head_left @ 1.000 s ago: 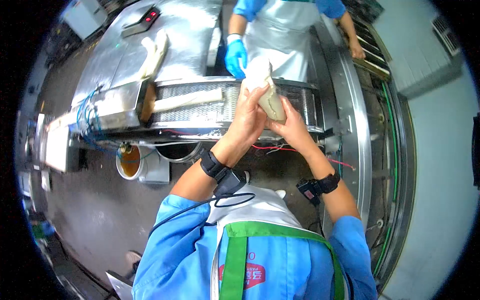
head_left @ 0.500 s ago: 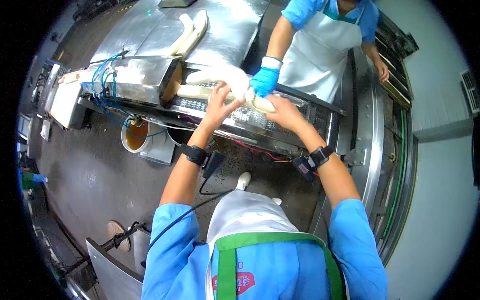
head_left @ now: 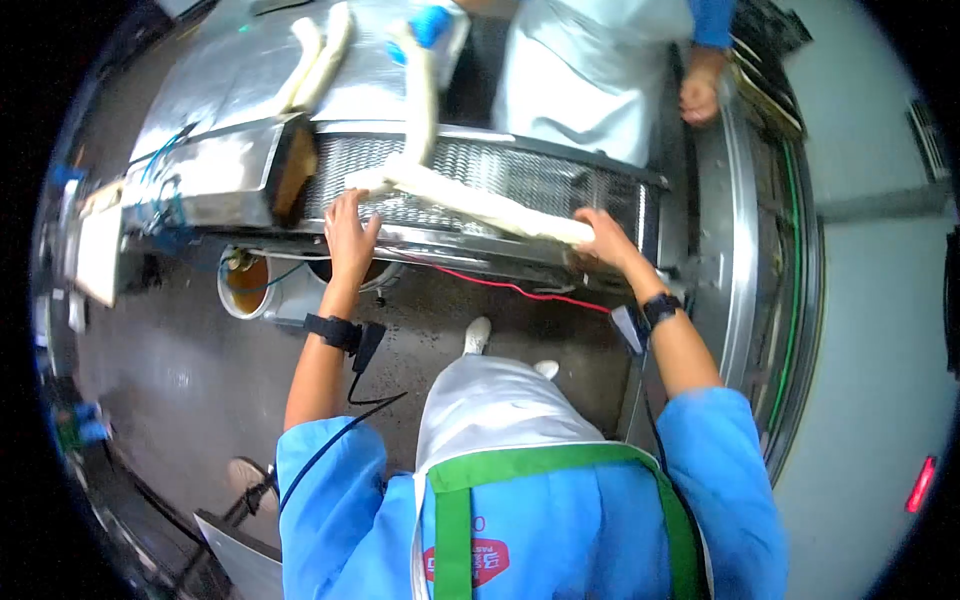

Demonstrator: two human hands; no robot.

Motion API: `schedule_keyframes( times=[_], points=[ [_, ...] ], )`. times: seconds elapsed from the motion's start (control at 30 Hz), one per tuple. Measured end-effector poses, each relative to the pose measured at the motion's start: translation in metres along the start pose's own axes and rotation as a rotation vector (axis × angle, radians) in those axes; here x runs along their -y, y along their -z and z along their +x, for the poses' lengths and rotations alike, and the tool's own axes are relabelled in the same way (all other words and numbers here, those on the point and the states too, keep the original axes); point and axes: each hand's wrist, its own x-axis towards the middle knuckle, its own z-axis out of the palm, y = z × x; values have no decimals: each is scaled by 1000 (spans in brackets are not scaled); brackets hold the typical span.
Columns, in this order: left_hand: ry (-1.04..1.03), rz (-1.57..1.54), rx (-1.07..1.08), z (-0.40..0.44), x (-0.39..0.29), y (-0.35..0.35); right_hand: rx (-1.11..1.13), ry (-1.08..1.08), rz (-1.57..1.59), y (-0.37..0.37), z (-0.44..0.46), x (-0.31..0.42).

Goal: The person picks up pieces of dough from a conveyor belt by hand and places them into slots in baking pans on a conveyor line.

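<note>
A long pale dough rope (head_left: 490,208) lies slantwise across the mesh conveyor belt (head_left: 480,160). At its right end my right hand (head_left: 608,242) has its fingers closed around the tip. My left hand (head_left: 350,238) is by the rope's left end, thumb apart from the fingers, fingertips close to the dough; whether they touch is unclear. A second dough rope (head_left: 422,110) reaches from a co-worker's blue-gloved hand (head_left: 428,28) down to the belt, where its lower end meets the first rope.
Two dough ropes (head_left: 322,62) rest on the metal table (head_left: 225,85) behind the belt. A metal housing (head_left: 215,175) stands at the belt's left. Below is a bucket of brown liquid (head_left: 245,285). A co-worker in a white apron (head_left: 585,75) stands across the belt.
My hands have moved apart, and the bunched dough between them now lies stretched along the belt. The co-worker's gloved hand has moved up and left, holding one rope's far end.
</note>
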Motion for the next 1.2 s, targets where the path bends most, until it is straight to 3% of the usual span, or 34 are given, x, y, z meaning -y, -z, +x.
schedule_keyframes(
  times=[0.07, 0.13, 0.2, 0.27, 0.3, 0.33, 0.4, 0.47, 0.53, 0.57, 0.6, 0.67, 0.8, 1.13, 1.2],
  points=[
    [-173, -4, 58, 8, -49, -8, 18, -174, 251, 8, -5, -13],
    [-399, 60, 271, 14, -96, -34, -67, -240, 663, 7, -21, -37],
    [-453, 66, 351, 20, -105, -56, -105, -309, 794, 13, -36, -39],
    [-418, 299, 522, 34, -107, -64, -131, -430, 946, 18, -49, -37],
    [-463, 287, 433, 41, -100, -70, -194, -483, 1126, 28, -57, -23],
    [-447, 235, 477, 43, -94, -73, -209, -487, 1131, 32, -62, -23],
    [-500, 269, 503, 46, -97, -71, -212, -450, 1451, 38, -73, -25],
    [-456, 246, 492, 41, -107, -70, -217, -394, 1434, 50, -82, -18],
    [-421, 225, 529, 38, -110, -75, -501, -422, 1289, 59, -87, 7],
    [-387, 195, 555, 40, -112, -70, -476, -409, 1235, 61, -89, 4],
    [-460, 98, 396, 34, -106, -70, -453, -392, 1183, 64, -95, -4],
    [-373, 124, 484, 38, -127, -42, -373, -326, 1150, 82, -105, 1],
    [-359, 133, 449, 41, -141, -14, -218, -267, 1235, 96, -104, -7],
    [-333, 191, 337, 56, -95, 26, 27, -165, 1224, 72, -52, 8],
    [-305, 192, 451, 61, -87, 36, 26, -185, 1152, 65, -39, 14]
  ],
)
